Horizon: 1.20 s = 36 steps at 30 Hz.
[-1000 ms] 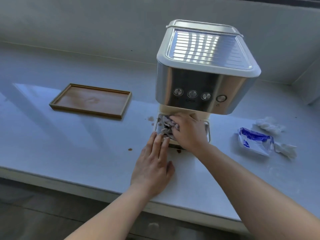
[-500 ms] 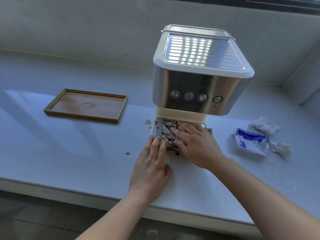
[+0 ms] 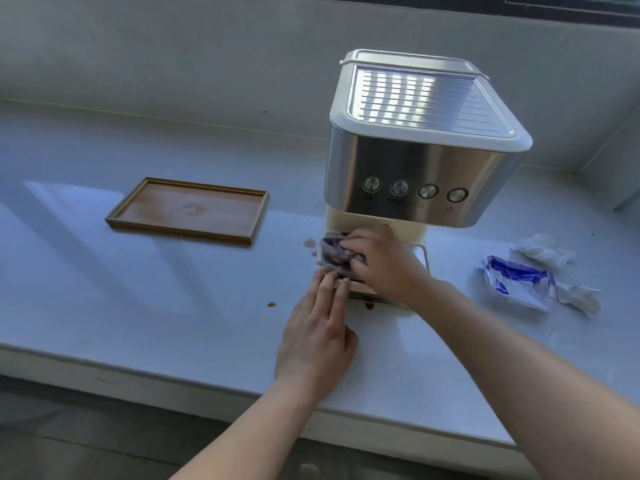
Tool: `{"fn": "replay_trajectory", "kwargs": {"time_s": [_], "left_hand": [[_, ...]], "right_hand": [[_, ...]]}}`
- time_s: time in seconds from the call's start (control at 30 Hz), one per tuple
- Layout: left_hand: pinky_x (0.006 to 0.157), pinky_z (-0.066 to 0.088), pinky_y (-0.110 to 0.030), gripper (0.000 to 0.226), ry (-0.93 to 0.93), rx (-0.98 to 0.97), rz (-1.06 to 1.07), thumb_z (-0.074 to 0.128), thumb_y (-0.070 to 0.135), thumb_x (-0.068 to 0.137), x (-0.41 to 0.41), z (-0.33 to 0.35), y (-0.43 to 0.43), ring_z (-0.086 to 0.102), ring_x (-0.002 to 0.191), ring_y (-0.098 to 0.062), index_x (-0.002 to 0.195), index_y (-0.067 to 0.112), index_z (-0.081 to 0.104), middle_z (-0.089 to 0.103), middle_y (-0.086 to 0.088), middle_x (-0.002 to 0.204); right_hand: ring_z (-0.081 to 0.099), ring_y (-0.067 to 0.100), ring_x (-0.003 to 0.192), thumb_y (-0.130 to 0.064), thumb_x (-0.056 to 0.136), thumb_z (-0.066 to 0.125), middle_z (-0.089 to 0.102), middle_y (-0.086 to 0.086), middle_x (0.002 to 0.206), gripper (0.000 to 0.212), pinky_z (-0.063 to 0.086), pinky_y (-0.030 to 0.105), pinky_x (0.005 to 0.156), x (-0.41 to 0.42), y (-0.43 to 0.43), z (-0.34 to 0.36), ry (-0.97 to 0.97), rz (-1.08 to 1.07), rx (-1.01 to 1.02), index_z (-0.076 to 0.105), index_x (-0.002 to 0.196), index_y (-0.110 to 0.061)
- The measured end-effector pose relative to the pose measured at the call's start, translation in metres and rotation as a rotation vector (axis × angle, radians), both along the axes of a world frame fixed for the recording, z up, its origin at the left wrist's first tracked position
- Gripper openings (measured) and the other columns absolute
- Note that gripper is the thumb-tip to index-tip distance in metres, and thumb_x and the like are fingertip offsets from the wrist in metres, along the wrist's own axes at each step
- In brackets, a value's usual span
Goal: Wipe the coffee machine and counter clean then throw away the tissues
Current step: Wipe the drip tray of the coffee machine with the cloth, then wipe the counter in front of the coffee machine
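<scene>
Coffee machine point(image 3: 415, 150) stands on the counter point(image 3: 173, 306) near the back wall, and my right hand point(image 3: 381, 263) reaches under its steel front, fingers clamped on a stained tissue point(image 3: 334, 256) pressed onto the drip tray point(image 3: 420, 254). My left hand point(image 3: 317, 336) lies flat on the counter, fingers together, tips touching the drip tray's front edge. The overhanging front hides the back of the drip tray. A wooden tray point(image 3: 188, 211) sits well apart to the left. Brown drips point(image 3: 271, 304) mark the counter between the wooden tray and my left hand. To the right lie a tissue pack point(image 3: 517, 282) and two used wads point(image 3: 543, 249) beside it. Compared with half a second ago, my right hand has slid back and left under the machine, and the tissue with it; my left hand has stayed put.
</scene>
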State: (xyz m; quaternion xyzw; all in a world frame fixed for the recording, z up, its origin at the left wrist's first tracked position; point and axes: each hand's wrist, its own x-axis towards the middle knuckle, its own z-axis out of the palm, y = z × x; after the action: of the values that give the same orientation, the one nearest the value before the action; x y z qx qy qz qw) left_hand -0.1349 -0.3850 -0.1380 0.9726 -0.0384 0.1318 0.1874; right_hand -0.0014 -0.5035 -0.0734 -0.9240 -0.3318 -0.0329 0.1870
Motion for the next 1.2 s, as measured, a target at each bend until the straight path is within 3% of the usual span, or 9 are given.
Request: {"fn": "replay_trajectory", "kwargs": {"time_s": [0.1,0.17,0.4,0.57,0.77,0.93,1.03,1.13,1.2], "left_hand": [[0.121,0.019,-0.037,0.07,-0.006,0.008,0.003,0.047,0.021,0.088,0.001,-0.002,0.0,0.002,0.153,-0.022,0.153,0.012,0.022,0.017,-0.009,0.163],[0.122,0.019,-0.038,0.07,-0.008,0.018,0.002,0.046,0.021,0.088,0.001,-0.002,0.0,0.001,0.153,-0.023,0.153,0.011,0.021,0.017,-0.01,0.164],[0.121,0.024,-0.039,0.07,0.002,0.023,0.01,0.048,0.022,0.087,0.002,0.0,0.0,0.009,0.152,-0.025,0.152,0.009,0.025,0.024,-0.01,0.161],[0.117,0.033,-0.045,0.067,-0.026,0.02,0.001,0.048,0.018,0.083,-0.002,-0.001,0.0,0.021,0.15,-0.028,0.148,0.009,0.034,0.034,-0.011,0.157],[0.116,0.034,-0.046,0.062,-0.021,-0.028,-0.005,0.041,0.017,0.085,-0.001,0.001,0.004,0.024,0.149,-0.028,0.146,0.008,0.04,0.037,-0.011,0.156],[0.118,0.033,-0.042,0.053,-0.105,-0.184,-0.018,0.053,0.015,0.088,-0.008,0.01,0.018,0.032,0.146,-0.022,0.14,0.012,0.049,0.047,-0.008,0.149],[0.114,0.037,-0.041,0.045,-0.158,-0.171,0.084,0.049,0.025,0.089,-0.013,0.014,0.065,0.042,0.138,-0.022,0.133,0.015,0.054,0.055,-0.006,0.14],[0.113,0.035,-0.047,0.044,-0.008,-0.081,0.252,0.051,0.025,0.091,-0.016,0.012,0.128,0.043,0.138,-0.029,0.133,0.012,0.056,0.053,-0.012,0.143],[0.119,0.024,-0.047,0.055,0.139,-0.008,0.286,0.039,0.032,0.09,-0.017,0.009,0.154,0.035,0.143,-0.029,0.14,0.011,0.05,0.045,-0.012,0.151]], "right_hand": [[0.057,0.029,0.099,-0.018,0.088,0.052,0.066,-0.001,0.11,0.022,0.047,0.035,0.075,0.003,0.0,-0.003,-0.042,-0.22,-0.043,0.071,0.1,-0.016],[0.058,0.026,0.1,-0.02,0.088,0.053,0.067,-0.003,0.11,0.02,0.046,0.034,0.076,0.003,0.021,-0.003,-0.004,-0.234,0.043,0.071,0.096,-0.017],[0.067,0.016,0.103,-0.012,0.084,0.065,0.074,-0.001,0.109,0.021,0.052,0.038,0.089,0.004,0.004,-0.001,0.084,0.214,0.106,0.077,0.101,-0.013],[0.054,0.023,0.116,-0.029,0.09,0.056,0.064,-0.014,0.122,0.025,0.048,0.043,0.092,-0.001,-0.015,-0.009,0.01,-0.2,-0.025,0.067,0.112,-0.028],[0.052,0.021,0.12,-0.034,0.091,0.057,0.06,-0.019,0.131,0.031,0.045,0.042,0.097,-0.023,-0.02,-0.004,0.051,-0.06,-0.058,0.066,0.121,-0.033],[0.051,0.031,0.111,-0.025,0.087,0.063,0.064,-0.01,0.127,0.032,0.047,0.042,0.088,-0.041,-0.031,-0.012,-0.067,-0.406,-0.019,0.069,0.119,-0.028],[0.055,0.027,0.104,-0.021,0.08,0.065,0.065,-0.013,0.123,0.034,0.045,0.043,0.081,-0.071,-0.016,-0.024,-0.189,-0.337,0.054,0.07,0.113,-0.028],[0.056,0.026,0.103,-0.015,0.073,0.073,0.063,-0.007,0.123,0.038,0.046,0.043,0.085,-0.107,-0.024,-0.048,-0.239,-0.204,0.129,0.072,0.111,-0.024],[0.059,0.029,0.102,-0.009,0.066,0.08,0.065,0.0,0.117,0.044,0.047,0.043,0.084,-0.12,-0.031,-0.06,-0.215,-0.296,0.143,0.073,0.108,-0.02]]}}
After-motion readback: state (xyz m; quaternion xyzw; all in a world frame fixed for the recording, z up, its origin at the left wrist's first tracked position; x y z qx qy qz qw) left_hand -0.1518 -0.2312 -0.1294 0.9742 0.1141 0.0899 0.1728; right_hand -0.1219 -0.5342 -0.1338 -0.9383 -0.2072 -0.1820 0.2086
